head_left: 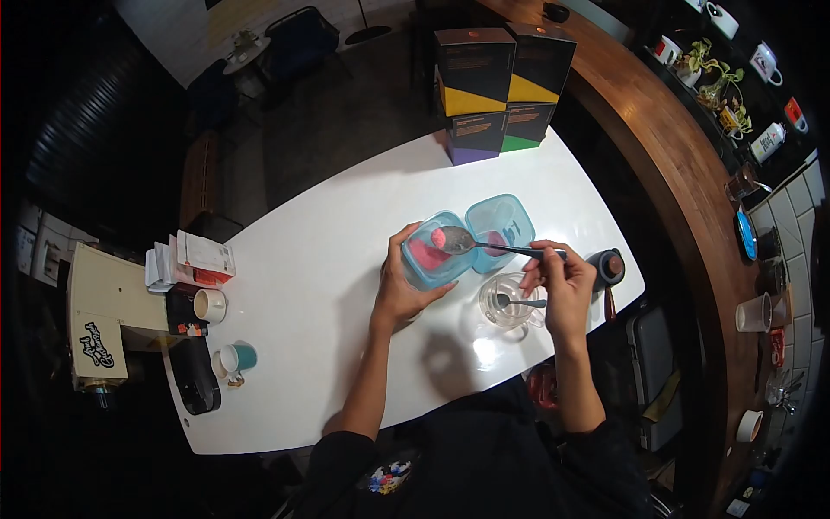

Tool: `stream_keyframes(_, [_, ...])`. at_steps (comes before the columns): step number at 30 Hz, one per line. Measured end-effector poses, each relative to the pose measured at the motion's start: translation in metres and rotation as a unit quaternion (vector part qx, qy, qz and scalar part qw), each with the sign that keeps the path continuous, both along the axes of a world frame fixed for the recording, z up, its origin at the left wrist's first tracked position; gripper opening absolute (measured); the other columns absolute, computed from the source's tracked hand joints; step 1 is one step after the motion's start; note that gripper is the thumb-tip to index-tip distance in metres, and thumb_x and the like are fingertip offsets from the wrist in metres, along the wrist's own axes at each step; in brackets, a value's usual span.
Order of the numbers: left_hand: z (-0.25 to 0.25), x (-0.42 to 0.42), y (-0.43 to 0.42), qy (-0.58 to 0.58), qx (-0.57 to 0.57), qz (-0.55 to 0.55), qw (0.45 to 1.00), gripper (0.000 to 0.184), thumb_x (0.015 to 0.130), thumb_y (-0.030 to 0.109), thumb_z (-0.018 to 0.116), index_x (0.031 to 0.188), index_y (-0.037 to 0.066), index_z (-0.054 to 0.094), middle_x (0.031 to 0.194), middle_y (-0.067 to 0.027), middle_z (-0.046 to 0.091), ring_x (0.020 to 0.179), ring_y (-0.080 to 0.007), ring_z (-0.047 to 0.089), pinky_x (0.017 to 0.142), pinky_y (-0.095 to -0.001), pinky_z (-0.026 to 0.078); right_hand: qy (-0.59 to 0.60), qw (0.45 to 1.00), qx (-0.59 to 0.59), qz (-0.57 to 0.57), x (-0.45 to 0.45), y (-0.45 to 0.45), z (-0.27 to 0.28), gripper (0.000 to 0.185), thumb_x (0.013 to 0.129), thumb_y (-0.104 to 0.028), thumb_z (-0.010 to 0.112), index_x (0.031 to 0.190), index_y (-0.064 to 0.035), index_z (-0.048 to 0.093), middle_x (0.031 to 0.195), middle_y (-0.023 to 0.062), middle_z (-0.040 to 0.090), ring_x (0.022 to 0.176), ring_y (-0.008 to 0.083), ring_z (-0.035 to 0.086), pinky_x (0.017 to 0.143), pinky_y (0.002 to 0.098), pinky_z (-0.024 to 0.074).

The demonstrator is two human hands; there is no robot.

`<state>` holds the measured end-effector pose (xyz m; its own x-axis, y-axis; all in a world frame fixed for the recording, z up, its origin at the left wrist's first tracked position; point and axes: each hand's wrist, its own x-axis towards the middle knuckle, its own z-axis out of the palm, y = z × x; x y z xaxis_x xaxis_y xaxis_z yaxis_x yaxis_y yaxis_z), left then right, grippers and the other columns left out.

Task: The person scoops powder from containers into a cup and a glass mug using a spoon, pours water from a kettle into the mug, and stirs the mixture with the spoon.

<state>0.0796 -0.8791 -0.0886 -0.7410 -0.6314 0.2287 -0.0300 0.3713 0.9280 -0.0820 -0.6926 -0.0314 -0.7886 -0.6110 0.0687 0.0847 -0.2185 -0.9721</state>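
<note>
My left hand [400, 290] is closed around a light-blue plastic container [439, 278] that has pink powder [425, 254] inside. In my right hand [565, 285] I grip the dark handle of a metal spoon [459, 240]. Its bowl is over the container and carries a small heap of pink powder at the tip. A second light-blue container [498, 206] stands just to the right, with something pink at its bottom. Below my right hand's fingers is a clear glass jug [490, 315] with another spoon [526, 304] in it. Whether the jug holds liquid I cannot tell.
Stacked dark boxes [475, 73] stand at the white table's [303, 259] far edge. A dark round grinder-like object [607, 268] is at the right. Cups [210, 305], paper packets [203, 255] and a cream-coloured machine [112, 303] are at the left. A wooden counter [644, 112] runs along the right.
</note>
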Motion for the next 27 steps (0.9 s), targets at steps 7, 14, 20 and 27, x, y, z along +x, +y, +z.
stream_keyframes(7, [-0.005,-0.005,-0.015,-0.001,-0.029,-0.005,1.0,0.108,0.061,0.018,0.097,0.146,0.006,0.033,0.137,-0.0192,0.056,0.126,-0.0318,0.058,0.107,-0.0419,0.048,-0.009,0.999,-0.045,-0.015,-0.014,0.03,0.006,0.027,0.104,-0.012,0.051,0.109,0.0109,0.066,0.078,0.0153,0.067,0.057,0.0174,0.064,0.051,0.0276,0.0529])
stream_keyframes(14, [0.0,-0.011,-0.028,-0.011,-0.039,-0.023,0.999,0.112,0.063,0.02,0.096,0.152,0.005,0.028,0.139,-0.0206,0.055,0.129,-0.0317,0.056,0.109,-0.0416,0.046,0.021,0.997,-0.038,-0.061,-0.023,0.064,0.02,0.028,0.104,-0.012,0.051,0.107,0.0105,0.066,0.076,0.0139,0.066,0.053,0.0165,0.063,0.047,0.0264,0.0505])
stream_keyframes(20, [0.001,-0.011,-0.04,-0.03,0.04,-0.022,0.999,0.119,0.067,0.022,0.094,0.159,0.01,0.02,0.149,-0.0181,0.045,0.137,-0.0315,0.047,0.118,-0.0478,0.036,0.041,0.995,-0.027,-0.088,-0.028,0.094,0.026,0.028,0.104,-0.014,0.053,0.103,0.0094,0.068,0.071,0.0129,0.066,0.049,0.0153,0.06,0.044,0.0254,0.0481])
stream_keyframes(27, [-0.008,-0.015,-0.037,0.006,0.051,0.013,0.999,0.119,0.07,0.023,0.093,0.159,0.01,0.016,0.151,-0.0203,0.04,0.137,-0.0343,0.047,0.118,-0.0488,0.036,0.03,0.994,-0.015,-0.103,-0.022,0.112,0.026,0.028,0.105,-0.015,0.052,0.103,0.0092,0.067,0.069,0.0123,0.065,0.049,0.015,0.06,0.044,0.0249,0.0475])
